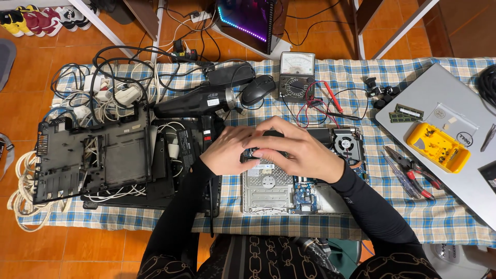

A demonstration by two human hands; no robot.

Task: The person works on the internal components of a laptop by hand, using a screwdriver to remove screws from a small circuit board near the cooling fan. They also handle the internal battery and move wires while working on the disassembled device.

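Both my hands meet over an opened laptop chassis [268,191] lying on the checked tablecloth. My left hand [227,151] and my right hand [294,150] together grip a small dark part [251,153] held just above the chassis; most of it is hidden by my fingers. A cooling fan [344,143] and a blue circuit board [305,194] show inside the chassis to the right of my hands.
A black hot-air gun [194,103], a mouse [258,89] and an analogue multimeter [296,75] with red and black leads lie behind. A black laptop bottom cover [93,160] sits left among cables. Pliers [413,170], a yellow screw tray [438,147] and a silver laptop [454,103] lie right.
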